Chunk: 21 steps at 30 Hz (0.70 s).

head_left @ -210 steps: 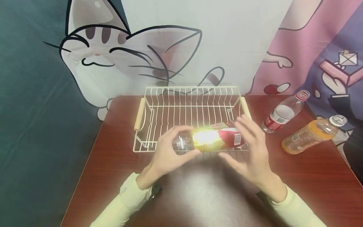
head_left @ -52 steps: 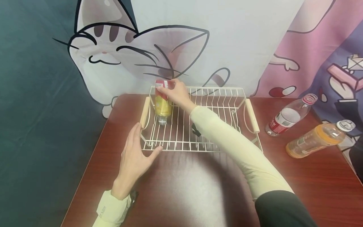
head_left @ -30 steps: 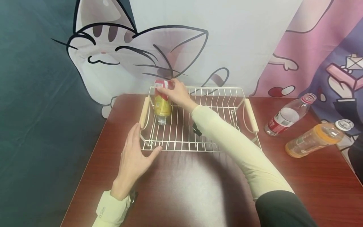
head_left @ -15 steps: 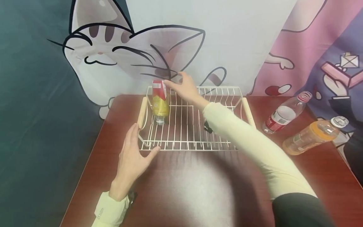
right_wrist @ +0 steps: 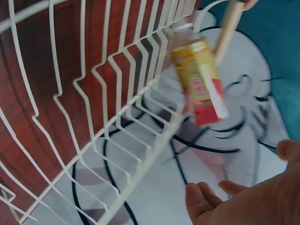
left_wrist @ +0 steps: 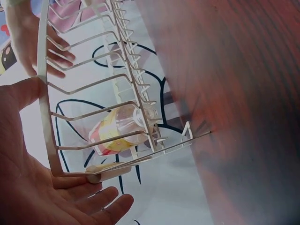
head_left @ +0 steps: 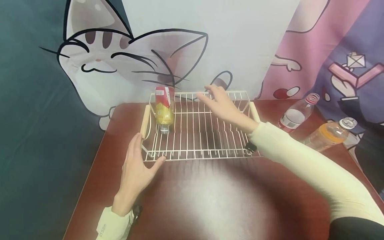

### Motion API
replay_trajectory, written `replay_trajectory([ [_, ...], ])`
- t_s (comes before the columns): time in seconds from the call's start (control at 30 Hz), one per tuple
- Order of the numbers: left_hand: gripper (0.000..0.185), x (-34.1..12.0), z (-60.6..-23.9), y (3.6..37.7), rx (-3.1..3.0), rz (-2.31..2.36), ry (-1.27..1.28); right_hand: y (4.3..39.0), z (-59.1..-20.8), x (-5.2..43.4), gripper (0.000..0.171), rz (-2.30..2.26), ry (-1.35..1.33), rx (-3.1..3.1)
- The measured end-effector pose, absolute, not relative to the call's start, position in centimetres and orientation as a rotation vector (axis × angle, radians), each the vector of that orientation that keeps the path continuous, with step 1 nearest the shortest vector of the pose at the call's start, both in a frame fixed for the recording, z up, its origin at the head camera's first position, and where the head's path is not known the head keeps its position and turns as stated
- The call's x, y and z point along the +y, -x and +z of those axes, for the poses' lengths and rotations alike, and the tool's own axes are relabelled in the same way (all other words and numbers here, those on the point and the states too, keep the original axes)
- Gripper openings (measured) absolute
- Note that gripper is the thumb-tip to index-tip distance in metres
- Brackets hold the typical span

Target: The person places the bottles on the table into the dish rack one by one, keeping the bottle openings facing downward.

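Neither hand grips anything: we see the left hand point(head_left: 136, 170) flat and relaxed, its straight fingers resting against the near-left corner of the wire rack point(head_left: 198, 155), thumb along the rack's front rail and fingertips just beside the rack's left wooden handle point(head_left: 145, 117). We see the right hand point(head_left: 223, 106) hovering above the rack's far-right portion, fingers spread and straight, holding nothing and touching nothing that we can make out. Inside the rack, at its far-left corner, we find the yellow bottle with the red label point(head_left: 163, 108) propped cap-down, its base leaning on the rack's back rail; it stands well apart from the right hand. In the left wrist view, the same bottle point(left_wrist: 117, 131) lies behind the rack's wires, with the left palm point(left_wrist: 42, 187) close beneath the handle. In the right wrist view, the bottle point(right_wrist: 201, 84) sits beyond the rack's upright wires, and the open right fingertips point(right_wrist: 206, 201) show at the lower edge. To the right of the rack, on the red-brown table point(head_left: 210, 200), we note a clear bottle with a red label point(head_left: 295, 113) and an orange drink bottle point(head_left: 330, 133), both lying on their sides. Behind the rack hangs a cartoon cat backdrop point(head_left: 120, 66).
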<state>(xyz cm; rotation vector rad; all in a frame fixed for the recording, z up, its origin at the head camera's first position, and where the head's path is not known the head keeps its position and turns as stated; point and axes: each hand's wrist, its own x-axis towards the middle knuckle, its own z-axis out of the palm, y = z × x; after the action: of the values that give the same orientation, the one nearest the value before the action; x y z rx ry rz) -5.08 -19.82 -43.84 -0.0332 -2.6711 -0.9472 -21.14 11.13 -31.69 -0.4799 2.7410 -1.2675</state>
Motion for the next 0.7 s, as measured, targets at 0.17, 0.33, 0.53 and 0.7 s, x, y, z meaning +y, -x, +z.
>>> replay_trajectory([
  [0.17,0.112,-19.8,-43.8,5.0,-2.676,-0.946,0.031,17.4,-31.1,14.3,0.069,-1.251,0.507,2.758],
  [0.33,0.113,-19.8,-43.9,5.0,-2.663,-0.961,0.031,13.7,-32.6,17.3,0.06,-1.307,0.547,2.808],
  [0.53,0.113,-19.7,-44.2,5.0,-2.658,-0.968,0.039,10.3,-35.5,20.2,0.054,-1.376,0.518,2.935],
  [0.7,0.113,-19.7,-44.2,5.0,-2.667,-0.973,0.026,8.6,-37.7,21.8,0.058,-1.269,0.57,3.132],
])
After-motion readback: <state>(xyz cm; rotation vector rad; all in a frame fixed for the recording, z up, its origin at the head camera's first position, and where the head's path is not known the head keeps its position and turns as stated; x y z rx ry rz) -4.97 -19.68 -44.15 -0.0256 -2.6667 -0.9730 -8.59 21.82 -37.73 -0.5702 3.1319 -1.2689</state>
